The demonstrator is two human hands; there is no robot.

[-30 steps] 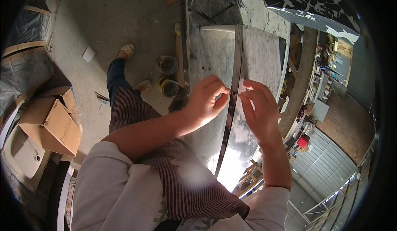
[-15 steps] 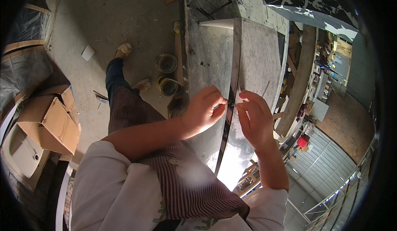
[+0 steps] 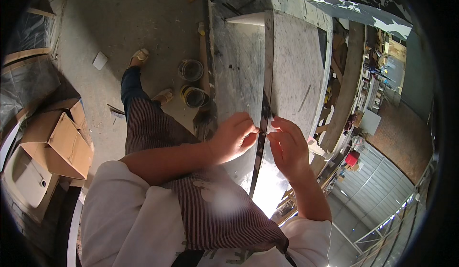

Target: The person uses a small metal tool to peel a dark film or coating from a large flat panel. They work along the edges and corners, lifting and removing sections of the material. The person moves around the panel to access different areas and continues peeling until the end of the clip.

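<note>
A grey, streaked slab (image 3: 294, 52) with a raised dark edge strip (image 3: 268, 52) lies on the worktable (image 3: 236, 85). My left hand (image 3: 234, 138) is closed in a pinch at the left side of that strip. Opposite it, my right hand (image 3: 290, 147) has thumb and fingertips drawn together close to the strip's other side. Whatever is between the fingertips of either hand is too small to make out. On the slab's face, beyond my right hand, lies a thin grey stick (image 3: 304, 98).
Two buckets (image 3: 192, 96) stand on the floor left of the table. Further left are an open cardboard box (image 3: 60, 138) and a pale basin (image 3: 28, 176). Dark rods (image 3: 234, 9) lie at the table's far end. Timber and cluttered shelves (image 3: 351, 76) line the right.
The view has shifted slightly, and both hands sit a little lower along the dark strip. My fingertips have drawn slightly apart across it.
</note>
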